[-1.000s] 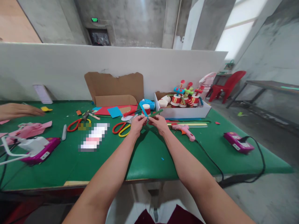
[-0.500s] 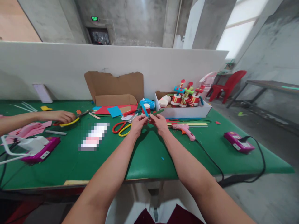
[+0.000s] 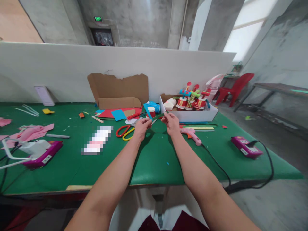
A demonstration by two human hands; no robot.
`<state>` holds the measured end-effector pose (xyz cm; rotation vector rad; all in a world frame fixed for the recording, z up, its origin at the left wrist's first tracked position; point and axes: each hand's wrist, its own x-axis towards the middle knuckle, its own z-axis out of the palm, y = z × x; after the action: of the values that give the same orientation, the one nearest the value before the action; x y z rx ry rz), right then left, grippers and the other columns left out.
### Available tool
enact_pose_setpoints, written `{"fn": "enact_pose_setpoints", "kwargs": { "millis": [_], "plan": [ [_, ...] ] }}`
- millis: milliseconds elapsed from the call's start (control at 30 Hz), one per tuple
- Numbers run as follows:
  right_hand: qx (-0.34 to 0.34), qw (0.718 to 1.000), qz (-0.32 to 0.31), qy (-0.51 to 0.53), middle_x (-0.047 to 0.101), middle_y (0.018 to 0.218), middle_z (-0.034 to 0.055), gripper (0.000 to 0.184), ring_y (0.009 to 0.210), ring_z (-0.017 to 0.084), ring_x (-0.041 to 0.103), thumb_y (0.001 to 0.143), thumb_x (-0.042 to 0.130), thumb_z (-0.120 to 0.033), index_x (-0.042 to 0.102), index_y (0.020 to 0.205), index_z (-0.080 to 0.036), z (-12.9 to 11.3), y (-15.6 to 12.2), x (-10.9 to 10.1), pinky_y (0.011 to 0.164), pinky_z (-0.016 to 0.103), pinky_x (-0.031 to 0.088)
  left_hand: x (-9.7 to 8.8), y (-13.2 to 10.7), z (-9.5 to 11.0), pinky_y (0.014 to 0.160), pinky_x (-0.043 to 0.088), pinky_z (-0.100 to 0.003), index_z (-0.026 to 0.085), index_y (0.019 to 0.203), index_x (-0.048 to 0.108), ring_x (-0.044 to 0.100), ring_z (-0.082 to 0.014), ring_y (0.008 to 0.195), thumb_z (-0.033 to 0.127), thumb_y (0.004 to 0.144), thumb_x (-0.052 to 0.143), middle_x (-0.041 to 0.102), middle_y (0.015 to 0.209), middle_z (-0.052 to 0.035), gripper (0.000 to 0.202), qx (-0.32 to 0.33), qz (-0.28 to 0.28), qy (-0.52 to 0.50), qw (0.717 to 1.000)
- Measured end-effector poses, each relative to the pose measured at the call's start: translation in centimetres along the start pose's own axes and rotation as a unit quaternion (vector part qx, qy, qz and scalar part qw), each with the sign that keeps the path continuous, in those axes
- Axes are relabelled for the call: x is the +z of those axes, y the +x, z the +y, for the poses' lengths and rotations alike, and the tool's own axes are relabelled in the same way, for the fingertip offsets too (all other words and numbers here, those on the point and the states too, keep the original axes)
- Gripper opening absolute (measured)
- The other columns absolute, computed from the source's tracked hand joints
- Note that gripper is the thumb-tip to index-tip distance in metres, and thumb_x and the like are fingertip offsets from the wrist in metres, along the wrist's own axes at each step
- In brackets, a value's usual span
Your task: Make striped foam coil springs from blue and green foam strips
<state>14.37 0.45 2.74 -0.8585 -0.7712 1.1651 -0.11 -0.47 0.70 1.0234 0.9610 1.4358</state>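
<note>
My left hand [image 3: 142, 127] is closed in a pinch where a blue paper strip [image 3: 147, 111] and a dark green paper strip [image 3: 158, 116] meet. The blue one points up and away from the fingers; the green one runs right to my right hand [image 3: 172, 122], whose fingertips pinch it further along. Just behind the strips stands a small red cup with a white top [image 3: 151, 110]. Scissors with a red and a yellow handle [image 3: 127, 134] lie beside my left hand, partly covered by it. A pink glue gun [image 3: 193, 136] rests right of my right wrist, partly hidden.
A white box [image 3: 197, 116] with several red cup figures stands at the back right. Coloured paper [image 3: 118, 115] and brown cardboard [image 3: 117, 88] are at the back. Purple power strips [image 3: 246, 147] with cords sit at both sides. A pen-like grey stick [image 3: 57, 136] lies left.
My right hand has moved right, away from my left hand, along the green strip. Another person's hand and the yellow-handled tool it held have gone from the left side.
</note>
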Motion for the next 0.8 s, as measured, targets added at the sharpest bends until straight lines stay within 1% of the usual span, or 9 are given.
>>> {"fn": "enact_pose_setpoints", "kwargs": {
  "millis": [100,167,233,300,367,433,567,800],
  "plan": [
    [0.026,0.996,0.039,0.072,0.059,0.055,-0.0031,0.028,0.049,0.008,0.054,0.075,0.064,-0.044,0.058,0.065,-0.019,-0.4,0.4,-0.5,0.058,0.023,0.052,0.1,-0.2,0.2,0.056,0.039,-0.025,0.016,0.062,0.058,0.048,-0.009,0.052,0.043,0.05,0.079,0.053,0.054,0.0034,0.036,-0.001,-0.015,-0.019,1.0],
    [0.068,0.995,0.04,0.059,0.06,0.055,-0.0022,0.025,0.048,0.008,0.054,0.077,0.063,-0.04,0.058,0.065,-0.018,-0.2,0.3,-0.5,0.055,0.022,0.052,0.1,-0.3,0.2,0.056,0.039,-0.025,0.016,0.063,0.059,0.048,-0.0089,0.053,0.043,0.05,0.079,0.053,0.055,0.0034,0.036,-0.002,-0.028,-0.024,0.999],
    [0.109,0.994,0.01,0.014,0.061,0.054,-0.003,0.018,0.046,0.007,0.053,0.074,0.068,-0.03,0.057,0.064,-0.019,0.4,-0.1,-0.3,0.053,0.022,0.051,0.1,-0.4,0.2,0.057,0.039,-0.025,0.015,0.064,0.059,0.048,-0.0088,0.053,0.042,0.05,0.079,0.054,0.055,0.0034,0.036,-0.001,-0.038,-0.023,0.999],
    [0.137,0.99,-0.041,-0.016,0.062,0.056,-0.0036,0.016,0.047,0.007,0.054,0.07,0.071,-0.022,0.057,0.063,-0.018,0.9,-0.6,0.1,0.054,0.021,0.051,0.1,-0.4,0.2,0.057,0.039,-0.025,0.016,0.063,0.06,0.048,-0.0089,0.054,0.041,0.051,0.079,0.054,0.055,0.0034,0.034,0.0,-0.045,-0.019,0.999],
    [0.149,0.985,-0.084,-0.022,0.063,0.058,-0.0035,0.015,0.05,0.007,0.056,0.067,0.072,-0.019,0.058,0.062,-0.018,1.2,-1.0,0.4,0.056,0.02,0.051,0.1,-0.4,0.2,0.057,0.039,-0.025,0.016,0.063,0.06,0.047,-0.0091,0.054,0.041,0.052,0.079,0.053,0.055,0.0035,0.033,-0.001,-0.052,-0.014,0.999],
    [0.155,0.982,-0.11,-0.019,0.064,0.06,-0.0035,0.015,0.052,0.007,0.057,0.064,0.075,-0.018,0.06,0.064,-0.017,1.3,-1.4,0.7,0.057,0.02,0.051,0.1,-0.4,0.2,0.057,0.038,-0.026,0.016,0.062,0.061,0.047,-0.0091,0.053,0.041,0.052,0.079,0.053,0.054,0.0034,0.032,-0.002,-0.056,-0.01,0.998],
    [0.156,0.979,-0.132,-0.02,0.064,0.06,-0.0035,0.02,0.054,0.006,0.058,0.059,0.079,-0.021,0.061,0.065,-0.017,1.1,-1.6,0.7,0.059,0.02,0.051,0.0,-0.4,0.1,0.056,0.037,-0.025,0.016,0.062,0.061,0.046,-0.0089,0.053,0.041,0.052,0.079,0.053,0.054,0.0029,0.032,0.004,-0.057,0.0,0.998],
    [0.142,0.98,-0.139,-0.021,0.062,0.058,-0.0058,0.029,0.054,0.006,0.057,0.052,0.083,-0.029,0.062,0.069,-0.018,1.1,-1.7,0.7,0.061,0.021,0.05,-0.1,-0.2,0.0,0.056,0.038,-0.025,0.016,0.064,0.064,0.046,-0.0089,0.052,0.041,0.052,0.079,0.054,0.055,0.0026,0.032,0.011,-0.051,0.013,0.999]
  ]
}}
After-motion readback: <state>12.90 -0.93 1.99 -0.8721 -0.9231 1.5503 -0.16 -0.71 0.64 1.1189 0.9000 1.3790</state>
